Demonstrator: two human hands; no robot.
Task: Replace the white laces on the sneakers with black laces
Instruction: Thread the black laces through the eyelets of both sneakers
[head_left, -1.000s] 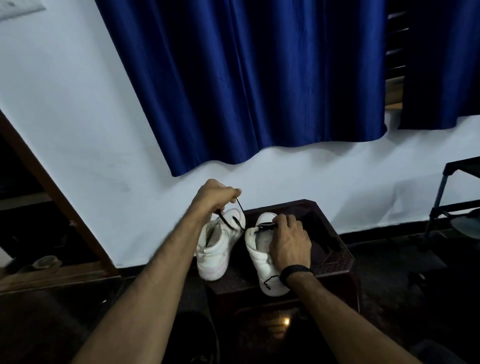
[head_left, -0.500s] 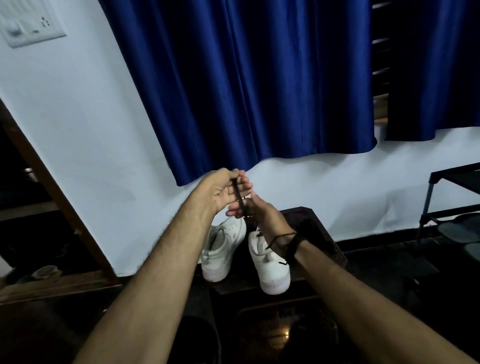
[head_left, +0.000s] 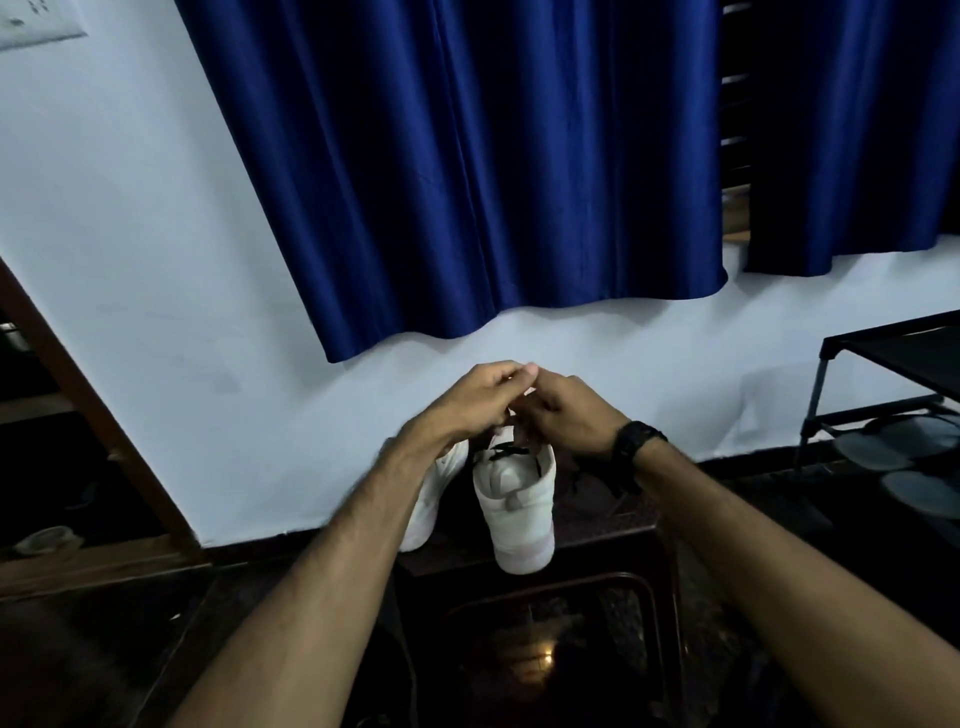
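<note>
Two white sneakers stand on a dark stool (head_left: 613, 540). The right sneaker (head_left: 519, 504) points its heel toward me and has a black lace (head_left: 506, 451) threaded near its top. The left sneaker (head_left: 436, 493) is partly hidden behind my left forearm. My left hand (head_left: 478, 397) and my right hand (head_left: 566, 413) meet just above the right sneaker's tongue, fingers curled and pinching the ends of the black lace. The lace between the fingers is mostly hidden. A black watch sits on my right wrist.
A blue curtain (head_left: 467, 171) hangs on the white wall behind. A black metal rack (head_left: 893, 405) with dark round items stands at the right. A wooden door frame (head_left: 93, 415) runs along the left. The floor is dark.
My right hand left the sneaker's tongue and rose to meet my left hand. Both now pinch the black lace close together above the right sneaker.
</note>
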